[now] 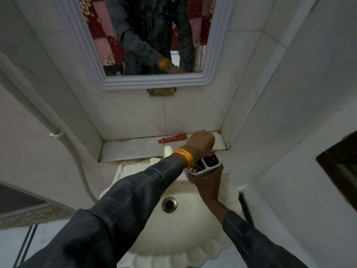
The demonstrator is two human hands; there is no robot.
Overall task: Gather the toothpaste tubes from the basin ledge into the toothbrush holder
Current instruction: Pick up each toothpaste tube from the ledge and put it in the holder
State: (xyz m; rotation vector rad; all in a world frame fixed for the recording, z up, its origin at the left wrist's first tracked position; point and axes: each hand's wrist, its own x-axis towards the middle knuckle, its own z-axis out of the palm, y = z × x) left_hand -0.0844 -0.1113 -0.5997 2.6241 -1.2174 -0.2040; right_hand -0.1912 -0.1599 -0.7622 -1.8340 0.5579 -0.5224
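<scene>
The left hand (201, 141) reaches across the basin with its fingers curled together over the far right of the toothbrush holder (207, 165), pinching a thin pale object (214, 150) whose tip pokes out to the right; it is too small and too hidden to say for certain that it is a toothpaste tube, though it hangs just above the holder's right compartment; the right hand (207, 182) is clamped around the holder from below, lifting it clear above the right side of the basin and tilting its mouth toward the camera. The holder is a white two-compartment tray; its left compartment shows some coloured contents, partly hidden by the left wrist and its orange bangle (184, 156); the right compartment looks dark and I cannot tell what lies in it.

One red toothpaste tube (172, 138) lies flat on the far ledge (123, 149), against the back wall, just left of the left hand and well apart from the holder; nobody touches it.

So the task looks partly done at best; one item seems to be going in, and the red tube at least is left to fetch. Below, the white scalloped basin (193, 240) and its drain (169, 204) sit near; the mirror (212, 60) hangs on the far wall.
</scene>
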